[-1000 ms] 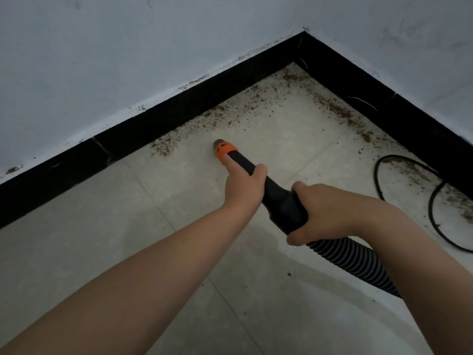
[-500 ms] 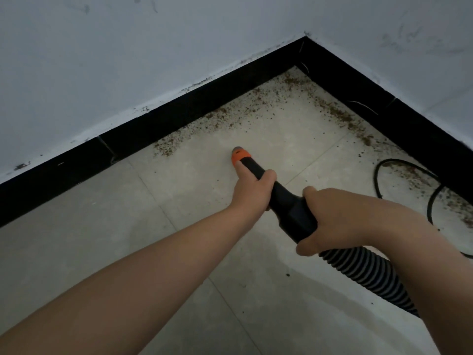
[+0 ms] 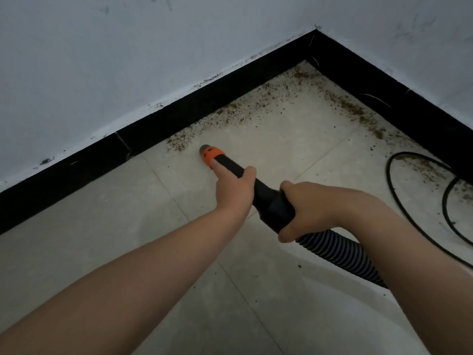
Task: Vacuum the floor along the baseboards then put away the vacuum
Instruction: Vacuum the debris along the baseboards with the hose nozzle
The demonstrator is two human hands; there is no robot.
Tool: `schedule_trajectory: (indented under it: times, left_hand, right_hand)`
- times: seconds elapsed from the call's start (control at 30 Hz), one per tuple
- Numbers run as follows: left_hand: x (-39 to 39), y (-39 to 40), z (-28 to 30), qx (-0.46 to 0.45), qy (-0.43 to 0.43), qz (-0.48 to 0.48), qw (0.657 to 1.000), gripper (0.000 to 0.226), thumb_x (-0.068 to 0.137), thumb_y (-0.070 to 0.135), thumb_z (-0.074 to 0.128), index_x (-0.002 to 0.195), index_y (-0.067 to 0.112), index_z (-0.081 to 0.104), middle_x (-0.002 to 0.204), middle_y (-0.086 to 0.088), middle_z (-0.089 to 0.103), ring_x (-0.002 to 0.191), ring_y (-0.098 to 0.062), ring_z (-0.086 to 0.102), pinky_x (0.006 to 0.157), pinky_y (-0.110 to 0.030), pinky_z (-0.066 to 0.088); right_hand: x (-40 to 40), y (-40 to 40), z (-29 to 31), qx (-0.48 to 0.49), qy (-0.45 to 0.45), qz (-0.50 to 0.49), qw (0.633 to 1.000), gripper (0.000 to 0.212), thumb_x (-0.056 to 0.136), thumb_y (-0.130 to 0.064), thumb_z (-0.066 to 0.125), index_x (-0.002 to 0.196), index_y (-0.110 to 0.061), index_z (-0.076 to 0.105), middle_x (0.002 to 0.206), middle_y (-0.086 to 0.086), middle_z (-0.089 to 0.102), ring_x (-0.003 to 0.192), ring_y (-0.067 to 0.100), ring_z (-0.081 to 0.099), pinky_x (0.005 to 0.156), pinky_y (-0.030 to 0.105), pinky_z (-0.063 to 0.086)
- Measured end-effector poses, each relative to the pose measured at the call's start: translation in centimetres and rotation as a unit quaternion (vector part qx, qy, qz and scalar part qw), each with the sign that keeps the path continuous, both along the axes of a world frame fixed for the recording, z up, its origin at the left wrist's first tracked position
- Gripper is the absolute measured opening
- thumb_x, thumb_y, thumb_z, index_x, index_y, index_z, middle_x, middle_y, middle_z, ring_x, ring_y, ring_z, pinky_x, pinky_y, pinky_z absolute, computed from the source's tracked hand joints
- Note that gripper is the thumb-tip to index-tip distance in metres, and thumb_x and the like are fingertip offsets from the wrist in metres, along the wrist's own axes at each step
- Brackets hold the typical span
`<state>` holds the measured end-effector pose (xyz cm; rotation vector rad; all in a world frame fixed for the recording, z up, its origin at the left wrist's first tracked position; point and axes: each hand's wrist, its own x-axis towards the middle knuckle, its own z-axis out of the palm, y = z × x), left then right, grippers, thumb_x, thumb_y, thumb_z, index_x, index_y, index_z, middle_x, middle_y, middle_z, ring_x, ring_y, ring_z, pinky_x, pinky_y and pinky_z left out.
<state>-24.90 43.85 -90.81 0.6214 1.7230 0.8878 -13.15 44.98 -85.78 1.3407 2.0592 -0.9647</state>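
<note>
Evidently both hands (image 3: 234, 189) grip the unlabelled vacuum nozzle (image 3: 258, 193) near debris (image 3: 179, 143).

Illumination is dim and even, with a cool grey-blue cast on the wall (image 3: 128, 60). No light source or glare is visible. A broad soft shadow lies across the floor (image 3: 76, 239) in the lower centre of the frame. The baseboard (image 3: 179, 116) reads as solid black without detail. Wide-angle distortion bows its line toward the edges. Focus is soft overall; brown debris (image 3: 256, 106) shows as grainy specks.

Dim corner: white walls (image 3: 128, 60), black baseboard (image 3: 230, 98), pale tiled floor (image 3: 89, 239).
</note>
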Motion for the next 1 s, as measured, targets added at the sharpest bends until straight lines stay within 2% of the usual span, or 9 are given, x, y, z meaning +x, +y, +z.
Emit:
schedule_trajectory:
  times: [0.3,0.37,0.43,0.57,0.7,0.83,1.0]
  left_hand:
    - [-4.8,-3.9,0.8,0.02,0.014,0.094,0.995,0.072,0.094,0.018,0.043,0.149,0.023,-0.003,0.085,0.007,0.045,0.073,-0.011,0.049,0.079,-0.032,0.043]
    - [-5.8,-4.5,0.6,0.014,0.008,0.1,0.995,0.072,0.094,0.018,0.043,0.15,0.024,-0.002,0.091,0.003,0.049,0.078,-0.015,0.051,0.085,-0.035,0.046]
    - [-6.7,-4.6,0.4,0.007,0.0,0.092,0.996,0.071,0.094,0.018,0.044,0.149,0.024,0.001,0.109,-0.005,0.051,0.088,-0.022,0.052,0.092,-0.041,0.047]
    - [-7.8,-3.4,0.1,0.001,-0.005,0.055,0.998,0.071,0.094,0.017,0.044,0.15,0.023,-0.001,0.106,-0.002,0.044,0.085,-0.02,0.049,0.087,-0.037,0.048]
    - [-7.7,-0.9,0.1,-0.007,-0.034,0.003,0.999,0.074,0.095,0.019,0.044,0.149,0.023,-0.008,0.112,-0.007,0.044,0.092,-0.024,0.051,0.083,-0.036,0.049]
    - [-7.2,0.9,0.2,-0.016,-0.06,-0.029,0.998,0.078,0.095,0.021,0.045,0.148,0.024,-0.013,0.131,-0.014,0.044,0.103,-0.03,0.053,0.088,-0.039,0.05]
    - [-6.2,1.3,0.1,-0.018,-0.072,-0.064,0.995,0.081,0.095,0.022,0.044,0.146,0.026,-0.019,0.136,-0.014,0.042,0.105,-0.03,0.054,0.09,-0.039,0.049]
  right_hand:
    - [-5.0,-1.7,0.9,0.006,0.011,0.1,0.995,0.05,0.073,-0.042,0.072,0.093,-0.02,0.033,0.081,-0.005,0.046,0.066,0.007,0.047,0.052,0.024,0.038]
    - [-6.0,-2.0,0.9,0.002,0.013,0.113,0.994,0.05,0.073,-0.043,0.072,0.094,-0.02,0.033,0.081,-0.005,0.046,0.066,0.008,0.048,0.052,0.024,0.038]
    - [-6.8,-2.2,0.6,-0.002,0.021,0.112,0.994,0.051,0.073,-0.042,0.073,0.095,-0.019,0.033,0.081,-0.005,0.046,0.065,0.008,0.047,0.052,0.023,0.039]
    - [-7.4,-2.2,0.0,0.004,0.032,0.08,0.996,0.049,0.074,-0.04,0.073,0.095,-0.019,0.034,0.081,-0.005,0.045,0.065,0.006,0.046,0.052,0.022,0.038]
    - [-6.9,-1.2,-0.5,0.014,0.033,0.039,0.999,0.044,0.074,-0.039,0.073,0.08,-0.024,0.031,0.083,-0.005,0.046,0.067,0.006,0.048,0.051,0.02,0.038]
    - [-6.2,-0.2,-0.6,0.03,0.034,0.005,0.999,0.044,0.075,-0.036,0.073,0.077,-0.025,0.031,0.083,-0.003,0.048,0.067,0.007,0.05,0.05,0.019,0.037]
    - [-5.2,0.0,-0.6,0.04,0.015,0.003,0.999,0.045,0.075,-0.037,0.073,0.076,-0.024,0.029,0.081,-0.004,0.047,0.065,0.005,0.048,0.048,0.017,0.034]
